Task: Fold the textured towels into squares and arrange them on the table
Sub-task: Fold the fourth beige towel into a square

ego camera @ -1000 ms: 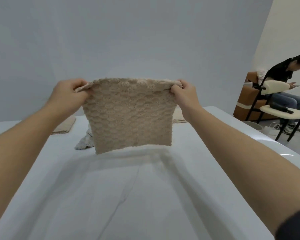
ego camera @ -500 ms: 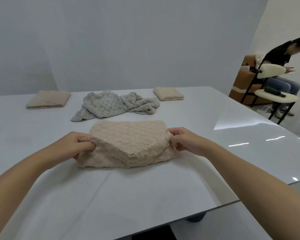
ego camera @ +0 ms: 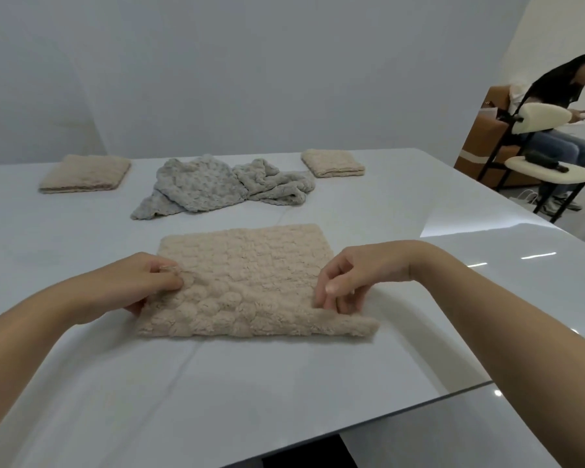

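Left grip [ego camera: 149, 285] is seen curled at the left edge of the beige towel [ego camera: 250, 282], where the cloth is pinched between thumb and forefinger. At the right grip [ego camera: 348, 278] the fingers are bent downward and their tips are set on the towel near its right edge — whether the cloth is actually pinched there cannot be told. Between the two, the beige towel is spread flat on the white table [ego camera: 284, 383], close to the near side, with a thicker, rolled-looking border along its nearest edge.

Farther back, at mid-table, a grey towel [ego camera: 223, 187] is left crumpled and unfolded. It is flanked by two folded beige squares, well apart from each other: the left folded square [ego camera: 85, 173] is laid toward the far left, the right folded square [ego camera: 333, 163] toward the far right.

Beyond the table's right corner a cream-padded chair [ego camera: 547, 170] is placed — a dark object is laid on its seat — and behind it a seated person [ego camera: 568, 86] is partly shown.
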Motion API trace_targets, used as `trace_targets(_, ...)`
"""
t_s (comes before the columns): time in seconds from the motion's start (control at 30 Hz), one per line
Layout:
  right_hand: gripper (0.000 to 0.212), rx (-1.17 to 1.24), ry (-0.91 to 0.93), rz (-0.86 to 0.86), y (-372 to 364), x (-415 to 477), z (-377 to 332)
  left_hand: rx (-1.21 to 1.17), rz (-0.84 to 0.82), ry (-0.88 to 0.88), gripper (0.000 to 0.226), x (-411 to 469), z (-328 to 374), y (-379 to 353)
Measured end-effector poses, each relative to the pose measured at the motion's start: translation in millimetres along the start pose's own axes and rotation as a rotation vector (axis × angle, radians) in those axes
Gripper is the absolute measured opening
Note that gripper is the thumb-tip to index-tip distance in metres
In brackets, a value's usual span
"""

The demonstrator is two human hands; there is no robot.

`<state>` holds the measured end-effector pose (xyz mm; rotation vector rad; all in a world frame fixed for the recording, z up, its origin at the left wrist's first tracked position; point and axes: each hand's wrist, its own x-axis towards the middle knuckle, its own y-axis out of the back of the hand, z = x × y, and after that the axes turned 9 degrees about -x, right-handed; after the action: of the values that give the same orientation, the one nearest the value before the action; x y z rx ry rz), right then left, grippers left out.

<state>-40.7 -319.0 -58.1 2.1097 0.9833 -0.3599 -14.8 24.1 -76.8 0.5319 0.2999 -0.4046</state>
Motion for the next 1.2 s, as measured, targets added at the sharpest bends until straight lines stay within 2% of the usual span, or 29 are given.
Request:
trace_targets(0.13, 0.018, -0.212, -0.075, 0.006, -3, -1, -5, -0.032, 0.074, -0.066, 0.025, 1, -8, -4)
trace_targets(0.23, 0.021, -0.214, -0.040, 0.071, -3, -2, -5, -0.041, 0.126, -0.123, 0.024, 0, -15, -4)
trace_targets(0.37, 0.015, 0.101, 0.112, 0.311, 3, 2, 4, -0.119, 0.271, -0.161, 0.024, 5, -21, -4)
trace_targets(0.47, 0.007, 0.402, 0.114, 0.434, 6, 17, 10, -0.134, 0.440, -0.215, 0.025, 14, -17, -2)
trace_targets(0.67, 0.010, 0.706, 0.068, 0.726, 21, 58, 11, 0.158, 0.772, -0.232, 0.024, 39, -7, 1)
trace_targets(0.73, 0.013, 0.445, -0.066, 0.931, 26, 73, 11, 0.237, 0.811, -0.211, 0.023, 47, -4, 1)
trace_targets(0.8, 0.017, -0.001, -0.203, 1.093, 25, 88, 13, 0.354, 0.835, -0.161, 0.023, 54, -5, -1)
trace_targets(0.83, 0.015, -0.177, -0.256, 1.116, 23, 93, 14, 0.428, 0.846, -0.141, 0.023, 57, -7, -3)
trace_targets(0.9, 0.009, -0.377, -0.303, 1.100, 17, 101, 18, 0.523, 0.852, -0.167, 0.018, 62, -13, -6)
trace_targets(0.97, 0.015, -0.477, -0.275, 1.083, 17, 105, 25, 0.526, 0.808, -0.221, 0.025, 68, -21, -6)
trace_targets(1.07, 0.035, -0.524, -0.212, 1.044, 20, 105, 29, 0.551, 0.707, -0.220, 0.040, 74, -25, 2)
trace_targets(1.13, 0.041, -0.549, -0.226, 0.999, 23, 105, 28, 0.548, 0.661, -0.216, 0.037, 76, -24, 6)
trace_targets(1.2, 0.030, -0.572, -0.260, 0.958, 26, 103, 27, 0.486, 0.640, -0.245, 0.026, 76, -23, 6)
